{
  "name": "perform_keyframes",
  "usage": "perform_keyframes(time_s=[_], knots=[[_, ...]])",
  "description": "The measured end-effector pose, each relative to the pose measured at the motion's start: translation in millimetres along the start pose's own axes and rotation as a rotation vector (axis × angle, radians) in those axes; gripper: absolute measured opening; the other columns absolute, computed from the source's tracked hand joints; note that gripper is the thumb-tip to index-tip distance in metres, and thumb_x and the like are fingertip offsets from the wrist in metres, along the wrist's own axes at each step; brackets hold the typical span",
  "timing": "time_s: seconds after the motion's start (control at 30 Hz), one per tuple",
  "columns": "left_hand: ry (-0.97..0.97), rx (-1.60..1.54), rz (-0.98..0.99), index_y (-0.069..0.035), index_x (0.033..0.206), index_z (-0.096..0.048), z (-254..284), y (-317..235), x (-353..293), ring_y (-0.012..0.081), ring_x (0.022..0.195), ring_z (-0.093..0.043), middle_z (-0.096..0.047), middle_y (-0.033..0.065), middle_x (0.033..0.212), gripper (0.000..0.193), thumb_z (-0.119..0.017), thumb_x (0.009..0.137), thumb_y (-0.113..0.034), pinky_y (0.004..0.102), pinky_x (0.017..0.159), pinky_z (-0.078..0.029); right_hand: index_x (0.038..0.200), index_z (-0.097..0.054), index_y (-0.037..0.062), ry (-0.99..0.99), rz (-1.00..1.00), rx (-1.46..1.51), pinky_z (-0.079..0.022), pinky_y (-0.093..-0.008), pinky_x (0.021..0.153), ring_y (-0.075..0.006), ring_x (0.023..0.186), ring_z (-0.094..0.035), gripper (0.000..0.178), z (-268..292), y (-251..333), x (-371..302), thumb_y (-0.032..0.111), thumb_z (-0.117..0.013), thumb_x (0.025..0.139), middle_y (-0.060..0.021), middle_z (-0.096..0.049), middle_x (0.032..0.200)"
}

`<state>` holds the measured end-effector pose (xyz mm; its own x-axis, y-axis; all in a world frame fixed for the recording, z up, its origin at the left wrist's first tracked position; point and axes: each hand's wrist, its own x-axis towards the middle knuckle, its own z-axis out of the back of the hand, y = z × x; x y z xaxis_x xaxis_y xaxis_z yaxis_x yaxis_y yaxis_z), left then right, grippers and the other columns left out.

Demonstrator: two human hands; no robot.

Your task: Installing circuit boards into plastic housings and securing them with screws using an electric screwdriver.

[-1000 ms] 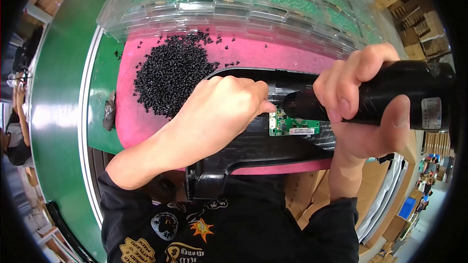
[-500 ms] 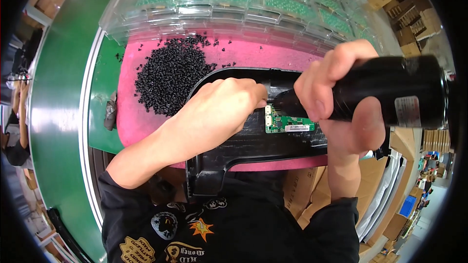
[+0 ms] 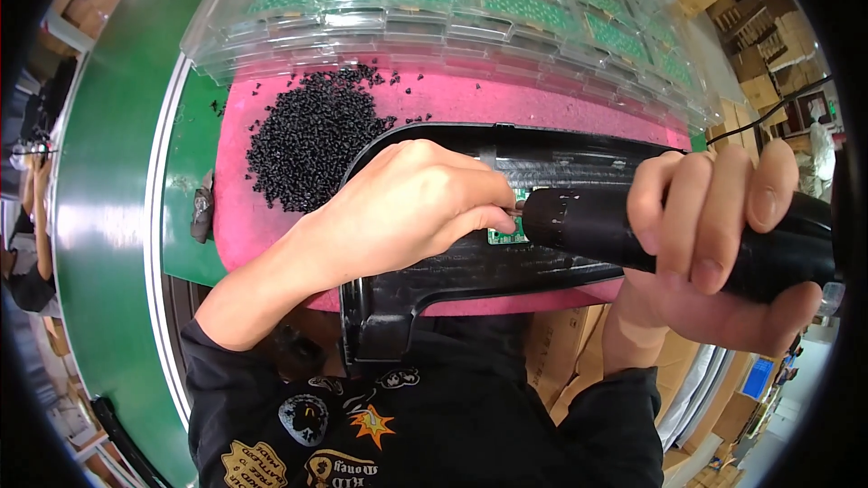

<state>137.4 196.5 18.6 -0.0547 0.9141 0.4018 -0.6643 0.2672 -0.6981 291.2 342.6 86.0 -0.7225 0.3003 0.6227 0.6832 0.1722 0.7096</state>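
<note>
Circuit board: small green board [image 3: 508, 233] seated in the black plastic housing [image 3: 470, 276], just beyond your left fingertips and right at the driver's nose; mostly covered by hand and tool.
Left hand: your left hand [image 3: 407, 208] lies over the housing, fingers curled and pinched together at the driver tip. It seems to steady a screw or the bit; too small to tell which.
Right hand: your right hand [image 3: 723, 244] is wrapped tight around the black electric screwdriver [image 3: 624, 235], which lies nearly level, nose toward the left hand.
Housing: long black moulded part resting on the pink mat [image 3: 542, 99] on the surface, its near end overhanging toward your body.
Screws: heap of small black screws [image 3: 312, 149] on the mat, beyond and to the outer side of the left hand, well within reach.
Trays: clear plastic trays [image 3: 452, 9] of green boards stacked past the mat, on the far side of both hands.
Belt: green conveyor belt [image 3: 99, 217] runs out beyond the left forearm.
Technique: my judgement is that you should keep the bit square to the board, let the pinching fingers guide only the tip, press lightly, and hold the housing flat so the board does not shift.
</note>
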Motion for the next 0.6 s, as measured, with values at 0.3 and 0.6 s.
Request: perform_keyframes(time_s=[0.3,0.6], knots=[[-0.017,0.02,0.098,0.002,0.088,-0.071,1,-4,7,0.0297,0.068,-0.068,-0.069,0.013,0.079,0.011,-0.072,0.085,-0.008,0.0357,0.061,-0.054,0.098,-0.046,0.0069,-0.088,-0.28,-0.203,-0.041,-0.0258,0.048,-0.0122,0.049,-0.05,0.056,-6,1,-18,0.052,-0.075,0.083,-0.0019,-0.056,0.067],[-0.005,0.068,0.12,0.002,0.096,-0.07,1,-11,8,0.037,0.079,-0.067,-0.068,0.0182,0.085,0.013,-0.068,0.086,-0.004,0.0422,0.069,-0.054,0.099,-0.05,0.0045,-0.086,-0.288,-0.055,-0.041,-0.0264,0.052,-0.0123,0.058,-0.05,0.056,-9,-15,-22,0.043,-0.085,0.079,-0.0017,-0.053,0.067]])
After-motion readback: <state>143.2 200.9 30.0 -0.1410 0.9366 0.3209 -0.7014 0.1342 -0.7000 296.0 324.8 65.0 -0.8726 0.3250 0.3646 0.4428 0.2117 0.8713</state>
